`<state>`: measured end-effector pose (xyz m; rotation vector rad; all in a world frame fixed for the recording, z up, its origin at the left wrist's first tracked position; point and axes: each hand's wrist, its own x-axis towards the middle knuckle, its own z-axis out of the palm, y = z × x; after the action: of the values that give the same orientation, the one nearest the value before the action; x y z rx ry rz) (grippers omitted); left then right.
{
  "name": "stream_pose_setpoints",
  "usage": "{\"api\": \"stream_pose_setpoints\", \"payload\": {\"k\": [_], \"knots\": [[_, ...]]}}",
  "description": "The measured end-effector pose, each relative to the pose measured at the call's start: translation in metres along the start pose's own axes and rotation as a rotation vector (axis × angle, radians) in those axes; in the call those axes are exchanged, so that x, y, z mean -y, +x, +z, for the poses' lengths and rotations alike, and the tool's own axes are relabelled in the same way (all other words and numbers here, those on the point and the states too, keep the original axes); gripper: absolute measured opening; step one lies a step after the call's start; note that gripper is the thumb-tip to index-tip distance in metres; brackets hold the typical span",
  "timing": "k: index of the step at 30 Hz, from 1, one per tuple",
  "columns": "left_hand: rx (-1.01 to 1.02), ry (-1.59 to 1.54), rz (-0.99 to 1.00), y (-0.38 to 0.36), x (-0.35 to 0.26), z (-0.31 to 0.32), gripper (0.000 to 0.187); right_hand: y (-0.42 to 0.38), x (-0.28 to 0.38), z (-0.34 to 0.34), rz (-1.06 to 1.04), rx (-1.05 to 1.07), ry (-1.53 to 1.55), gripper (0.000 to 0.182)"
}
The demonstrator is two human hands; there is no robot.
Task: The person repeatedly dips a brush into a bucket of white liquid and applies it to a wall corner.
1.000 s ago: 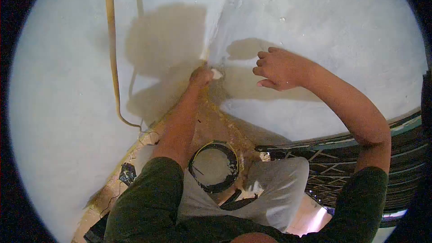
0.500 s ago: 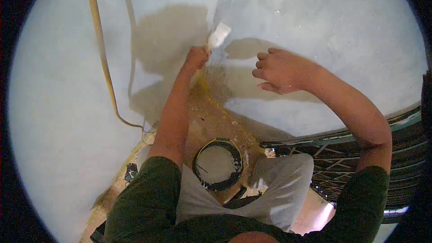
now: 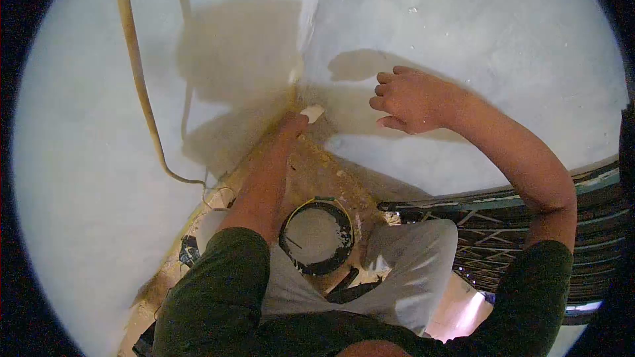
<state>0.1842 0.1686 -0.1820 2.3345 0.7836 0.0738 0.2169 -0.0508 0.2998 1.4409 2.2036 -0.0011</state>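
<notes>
My left hand (image 3: 294,124) is closed round a paintbrush (image 3: 313,114) whose pale, flat head points to the right. The brush is low in the corner, close over the wall just above the floor, and its handle is hidden by my fingers. In front of the right-hand wall (image 3: 529,46) my right hand (image 3: 411,101) hangs with nothing in it, fingers loosely bent and apart, thumb below. Between my legs stands a black bucket (image 3: 345,252) with a yellow handle and grey-white paint (image 3: 316,231) inside.
A yellowish hose or cable (image 3: 135,66) runs down the left wall (image 3: 79,145). Dark metal latticework (image 3: 489,225) stretches along the right side. Stained brown floor (image 3: 317,175) narrows into the corner, and a small black object (image 3: 190,251) lies at the left wall's foot.
My left hand has moved the paintbrush down the corner, from higher on the wall to near the floor. The right hand has barely moved.
</notes>
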Motion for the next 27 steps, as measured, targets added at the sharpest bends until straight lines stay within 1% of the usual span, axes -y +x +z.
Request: {"api": "stream_pose_setpoints", "payload": {"k": [3, 5, 6, 8, 9, 11, 12, 14, 15, 17, 18, 20, 22, 24, 25, 27], "knots": [[-0.095, -0.204, -0.306, 0.004, -0.05, -0.029, 0.03, -0.001, 0.006, -0.004, 0.018, 0.024, 0.003, 0.028], [-0.138, -0.174, -0.125, -0.041, -0.101, -0.119, 0.025, -0.005, 0.009, -0.006, 0.037, 0.014, 0.006, 0.028], [-0.133, -0.162, -0.122, -0.047, -0.107, -0.14, 0.025, -0.007, 0.011, -0.006, 0.047, 0.002, 0.014, 0.028], [-0.044, 0.462, 0.399, -0.05, -0.112, -0.172, 0.023, -0.013, 0.014, -0.008, 0.062, -0.019, 0.03, 0.027], [-0.038, 0.474, 0.402, -0.058, -0.12, -0.186, 0.023, -0.016, 0.016, -0.009, 0.076, -0.032, 0.04, 0.027], [-0.11, -0.404, 0.037, -0.074, -0.141, -0.213, 0.027, -0.024, 0.018, -0.011, 0.095, -0.058, 0.053, 0.027], [-0.111, -0.392, 0.039, -0.086, -0.157, -0.231, 0.027, -0.028, 0.021, -0.013, 0.112, -0.055, 0.066, 0.027], [-0.164, -0.89, -0.051, -0.111, -0.187, -0.263, 0.032, -0.036, 0.025, -0.016, 0.132, -0.063, 0.077, 0.027], [-0.165, -0.881, -0.047, -0.114, -0.193, -0.27, 0.032, -0.04, 0.027, -0.017, 0.143, -0.047, 0.081, 0.027], [-0.121, -1.011, -0.044, -0.117, -0.202, -0.28, 0.036, -0.048, 0.027, -0.017, 0.16, -0.036, 0.084, 0.026], [-0.12, -1.005, -0.04, -0.114, -0.199, -0.277, 0.036, -0.052, 0.026, -0.015, 0.161, -0.044, 0.085, 0.026], [-0.103, -0.802, 0.008, -0.103, -0.182, -0.257, 0.036, -0.058, 0.026, -0.016, 0.167, -0.056, 0.08, 0.026], [-0.01, -0.588, -0.031, -0.081, -0.159, -0.222, 0.025, -0.064, 0.025, -0.016, 0.181, -0.008, 0.104, 0.027], [0.159, -0.107, 0.015, -0.079, -0.153, -0.204, 0.024, -0.071, 0.025, -0.012, 0.18, -0.027, 0.083, 0.027], [0.148, -0.101, 0.027, -0.061, -0.107, -0.16, 0.024, -0.075, 0.029, -0.012, 0.173, -0.037, 0.064, 0.027], [-0.337, 0.201, 0.692, 0.005, -0.024, -0.094, 0.028, -0.083, 0.03, -0.011, 0.184, -0.027, 0.056, 0.027]]}}
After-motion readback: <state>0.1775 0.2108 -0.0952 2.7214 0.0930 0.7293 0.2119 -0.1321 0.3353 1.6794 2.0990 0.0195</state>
